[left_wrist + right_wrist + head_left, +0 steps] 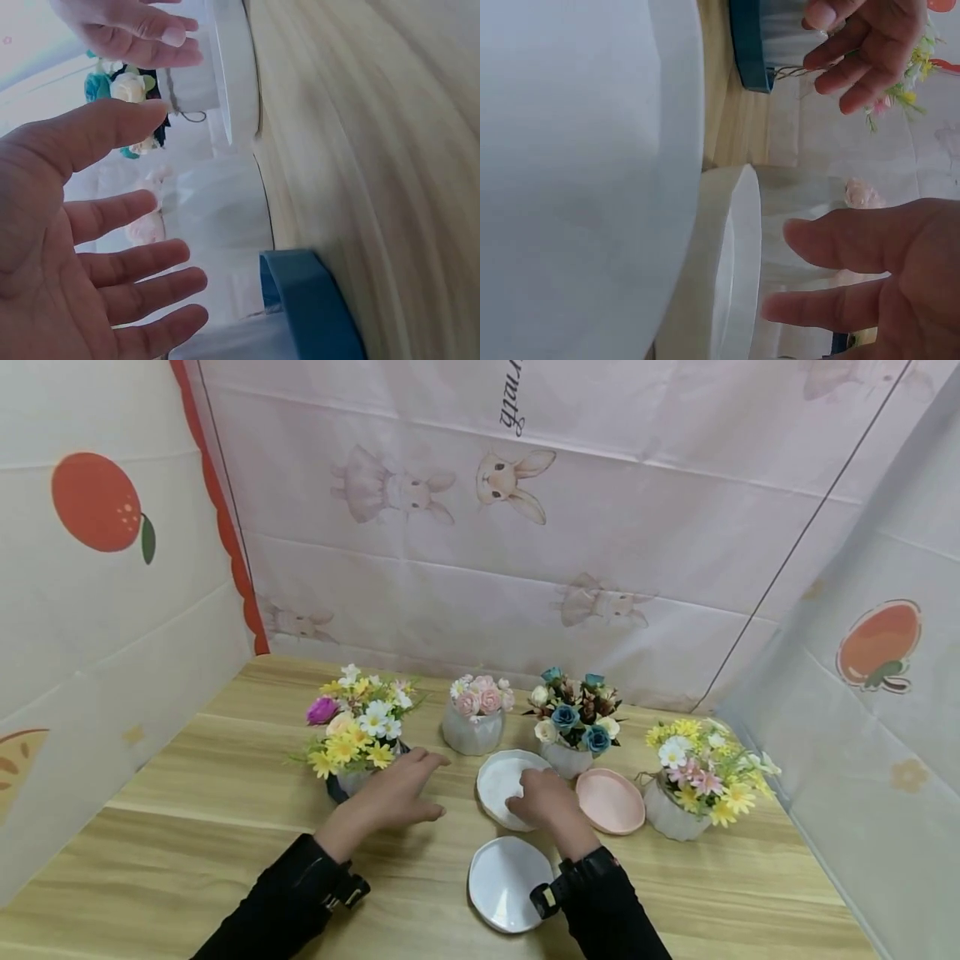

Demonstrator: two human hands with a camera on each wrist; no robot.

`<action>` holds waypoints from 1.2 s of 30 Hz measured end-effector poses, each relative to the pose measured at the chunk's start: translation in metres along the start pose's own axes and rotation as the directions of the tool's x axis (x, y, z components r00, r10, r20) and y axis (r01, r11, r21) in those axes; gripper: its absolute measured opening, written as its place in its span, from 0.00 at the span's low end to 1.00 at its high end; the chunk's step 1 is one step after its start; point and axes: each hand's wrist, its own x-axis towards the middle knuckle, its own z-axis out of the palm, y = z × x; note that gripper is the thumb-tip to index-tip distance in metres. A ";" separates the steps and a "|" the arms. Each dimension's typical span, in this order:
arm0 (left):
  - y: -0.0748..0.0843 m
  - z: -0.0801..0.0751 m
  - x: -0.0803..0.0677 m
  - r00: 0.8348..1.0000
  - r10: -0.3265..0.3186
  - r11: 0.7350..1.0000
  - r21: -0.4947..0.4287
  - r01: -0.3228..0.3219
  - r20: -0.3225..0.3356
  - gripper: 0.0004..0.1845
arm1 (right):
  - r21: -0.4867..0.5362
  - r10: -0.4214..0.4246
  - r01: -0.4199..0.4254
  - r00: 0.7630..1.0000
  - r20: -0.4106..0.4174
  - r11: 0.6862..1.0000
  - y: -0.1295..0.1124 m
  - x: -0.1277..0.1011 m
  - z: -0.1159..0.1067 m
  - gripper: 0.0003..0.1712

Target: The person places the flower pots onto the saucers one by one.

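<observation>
A white plate [506,881] lies nearest you; your left hand [392,792] spreads wide near the leftmost flowerpot [351,781], your right hand [551,802], fingers parted, over the farther plate [497,783].

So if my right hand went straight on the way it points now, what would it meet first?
Probably the farther white plate: your right hand points down toward it, though the gap between them is hard to judge.

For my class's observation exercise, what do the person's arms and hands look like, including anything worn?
The left sleeve and right sleeve are long and black. Each wrist carries a small black device. The left hand and right hand are ungloved, with no rings visible on the fingers.
</observation>
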 end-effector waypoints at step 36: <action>-0.004 0.017 0.099 0.873 -0.471 0.738 -0.598 0.312 -0.126 0.41 | 0.097 0.183 -0.182 0.983 -0.002 0.979 0.045 0.010 0.001 0.09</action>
